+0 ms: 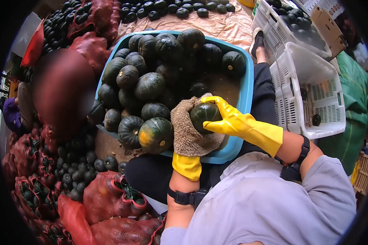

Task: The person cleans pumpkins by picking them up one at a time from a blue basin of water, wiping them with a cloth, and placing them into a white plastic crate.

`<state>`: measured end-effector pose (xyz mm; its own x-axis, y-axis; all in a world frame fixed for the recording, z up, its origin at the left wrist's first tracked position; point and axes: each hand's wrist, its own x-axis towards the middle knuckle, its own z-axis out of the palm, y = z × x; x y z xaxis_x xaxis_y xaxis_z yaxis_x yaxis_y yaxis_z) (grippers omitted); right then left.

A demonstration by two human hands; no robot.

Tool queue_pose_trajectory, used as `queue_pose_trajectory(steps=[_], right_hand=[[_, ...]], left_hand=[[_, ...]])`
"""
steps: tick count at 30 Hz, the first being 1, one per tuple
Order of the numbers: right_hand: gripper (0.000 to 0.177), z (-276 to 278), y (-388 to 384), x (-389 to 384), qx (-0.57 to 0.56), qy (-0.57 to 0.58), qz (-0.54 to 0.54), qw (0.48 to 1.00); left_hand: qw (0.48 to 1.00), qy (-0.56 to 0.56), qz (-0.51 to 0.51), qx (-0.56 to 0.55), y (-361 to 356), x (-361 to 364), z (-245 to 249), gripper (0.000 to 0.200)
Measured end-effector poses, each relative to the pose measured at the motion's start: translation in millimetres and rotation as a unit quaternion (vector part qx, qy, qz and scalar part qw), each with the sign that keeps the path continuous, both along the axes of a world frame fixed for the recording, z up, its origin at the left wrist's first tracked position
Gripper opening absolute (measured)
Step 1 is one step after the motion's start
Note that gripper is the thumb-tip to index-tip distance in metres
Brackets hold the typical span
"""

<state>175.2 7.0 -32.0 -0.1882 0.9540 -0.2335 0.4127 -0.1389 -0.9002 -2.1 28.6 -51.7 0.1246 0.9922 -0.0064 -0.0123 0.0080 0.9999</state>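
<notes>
A small dark green pumpkin is between my two hands, over the near right part of a blue tub. My right hand, in a yellow rubber glove, is closed on its right side with thumb and fingers. My left hand wears a yellow glove too. A brown fluffy cloth covers that hand's fingers and wraps the pumpkin's left side. Many dark green pumpkins are heaped in the tub, and murky water shows at its right. One pumpkin near my left hand has an orange patch.
White plastic crates stand to my right, the nearer one with a small pumpkin inside. Red mesh sacks and loose pumpkins lie to my left. More pumpkins rest on a tan sheet beyond the tub. Another person is at far left.
</notes>
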Motion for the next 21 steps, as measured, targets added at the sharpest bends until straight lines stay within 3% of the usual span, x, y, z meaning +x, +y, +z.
queue_pose_trajectory(steps=[1,2,4,5,6,7,9,12,13,14,15,16,17,19,21], right_hand=[[0.076,9,2,-2,-0.094,0.018,-0.017,0.995],[0.07,-9,-2,-2,-0.187,0.28,-0.083,0.938],[0.068,-5,-9,-19,-0.288,0.463,-0.196,0.815],[0.072,-13,-11,-27,-0.247,0.421,-0.244,0.838],[0.073,-17,-6,-22,-0.197,0.27,-0.192,0.923],[0.075,-20,1,-10,-0.142,0.109,-0.137,0.974],[0.079,-30,9,6,0.058,0.04,-0.022,0.997],[0.079,-16,-6,4,0.193,-0.035,0.043,0.98],[0.077,-3,-2,1,0.146,-0.004,0.043,0.988],[0.073,19,2,5,-0.068,0.032,0.029,0.997],[0.073,8,0,-7,-0.125,0.207,-0.064,0.968],[0.074,-9,-5,-23,-0.178,0.374,-0.153,0.897],[0.076,-18,-5,-33,-0.152,0.363,-0.219,0.893],[0.074,-39,5,-17,0.021,0.135,-0.136,0.981],[0.076,-38,8,5,0.181,-0.084,-0.034,0.979]], left_hand=[[0.985,-0.132,0.026,-0.111,5,3,-33,0.073],[0.998,-0.032,0.025,-0.043,4,2,-35,0.073],[0.981,0.177,0.031,0.067,-1,3,-30,0.071],[0.953,0.28,0.032,0.111,-4,4,-25,0.068],[0.947,0.279,0.032,0.152,-7,7,-12,0.07],[0.941,0.277,0.03,0.192,-11,9,11,0.072],[0.933,0.25,0.049,0.256,-13,13,19,0.081],[0.923,0.214,0.025,0.319,-12,0,14,0.081],[0.922,0.212,0.02,0.323,-11,-2,15,0.08],[0.927,0.223,0.024,0.302,-10,-1,10,0.077],[0.931,0.233,0.026,0.28,-11,1,5,0.075],[0.935,0.243,0.026,0.258,-12,4,0,0.073],[0.939,0.242,0.035,0.243,-10,9,2,0.072],[0.947,0.233,0.057,0.214,-10,19,15,0.072],[0.947,0.202,0.056,0.244,-12,12,10,0.073]])
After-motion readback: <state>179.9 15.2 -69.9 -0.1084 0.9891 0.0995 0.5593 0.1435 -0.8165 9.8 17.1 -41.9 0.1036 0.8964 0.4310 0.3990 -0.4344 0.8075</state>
